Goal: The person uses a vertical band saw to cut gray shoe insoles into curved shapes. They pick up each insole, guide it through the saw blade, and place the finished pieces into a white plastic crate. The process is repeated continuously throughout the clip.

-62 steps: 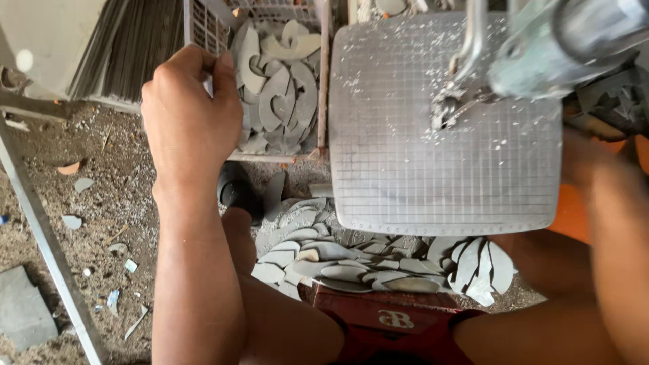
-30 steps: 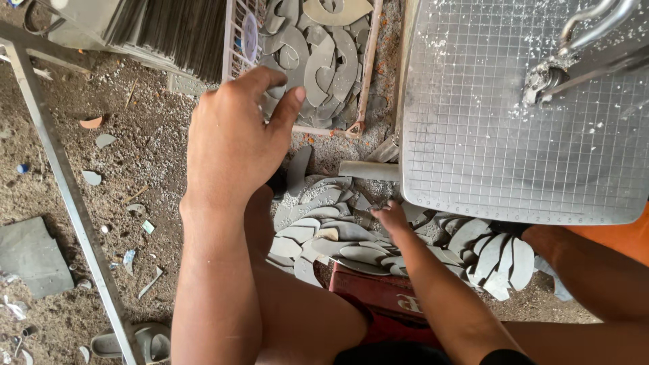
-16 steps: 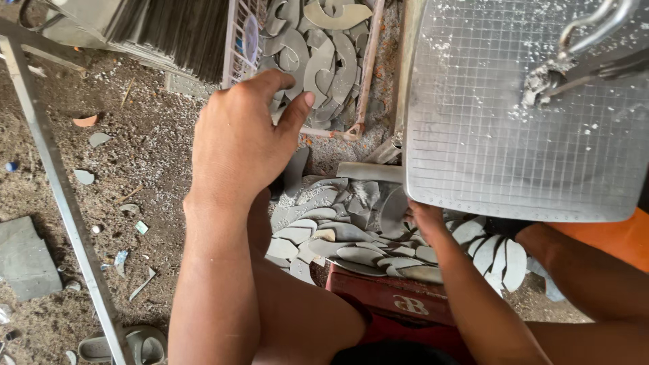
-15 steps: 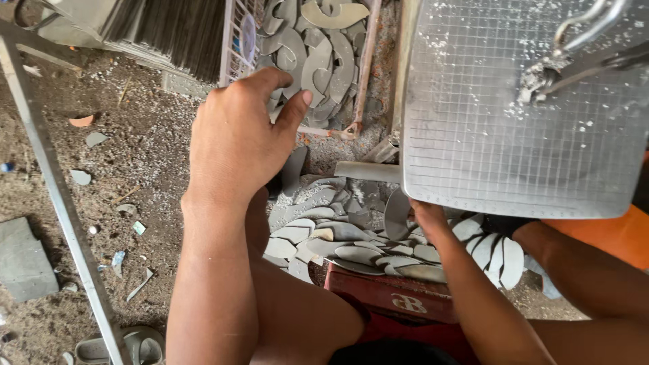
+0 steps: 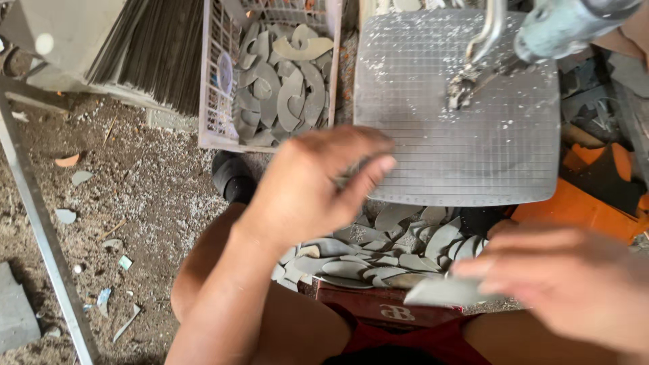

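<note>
My left hand [image 5: 314, 186] is blurred in mid-air over the near left corner of the gridded metal cutting table [image 5: 460, 145]. Its fingers are curled, and I cannot make out whether anything sits between them. My right hand [image 5: 568, 280] is low at the right, pinching a flat grey cut piece [image 5: 439, 292] by its edge. Between the hands, below the table, lies a pile of grey leaf-shaped pieces [image 5: 378, 260] on a red box [image 5: 389, 309]. A wire basket [image 5: 211, 101] at the top holds several curved grey offcuts [image 5: 284, 81].
A saw arm with its blade [image 5: 473, 78] reaches over the table from the upper right. A stack of thin dark sheets [image 5: 149, 51] stands at the upper left. A metal bar [image 5: 40, 230] crosses the debris-strewn ground on the left. Orange and dark scraps [image 5: 588, 182] lie to the right.
My left hand has come back from the basket toward the table's near corner. My right hand has left the pile and now holds a grey piece at the lower right.
</note>
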